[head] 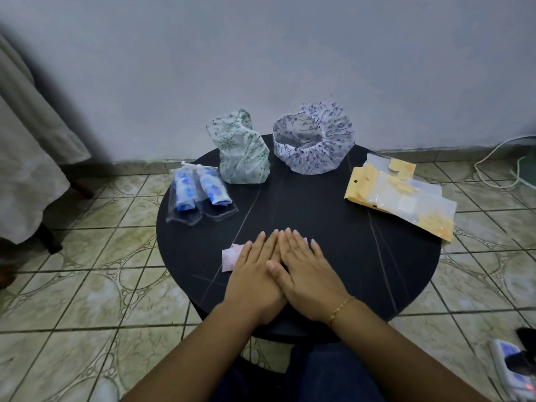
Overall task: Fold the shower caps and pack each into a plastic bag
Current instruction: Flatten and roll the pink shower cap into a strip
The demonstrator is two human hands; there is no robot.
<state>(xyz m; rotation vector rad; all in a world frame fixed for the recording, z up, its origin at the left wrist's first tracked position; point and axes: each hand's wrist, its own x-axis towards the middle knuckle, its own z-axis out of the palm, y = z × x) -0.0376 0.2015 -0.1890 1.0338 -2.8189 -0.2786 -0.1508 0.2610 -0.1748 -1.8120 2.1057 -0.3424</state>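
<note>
My left hand (pixel 255 274) and my right hand (pixel 304 274) lie flat side by side, fingers straight, pressing a folded pink-patterned shower cap (pixel 230 256) onto the round black table (pixel 377 271). Only the cap's left end and a small corner by my right fingers show. At the back stand a green-patterned cap (pixel 242 152), crumpled upright, and a purple-patterned cap (pixel 314 140), open like a bowl. Two clear bags, each holding a rolled blue cap (pixel 197 192), lie at the left. A pile of empty yellow-edged plastic bags (pixel 403 195) sits at the right edge.
The table stands against a pale wall on a tiled floor. Grey cloth (pixel 32 158) hangs at the left. A white cable (pixel 499 161) runs along the floor at the right, and a small device (pixel 513 364) lies at the lower right.
</note>
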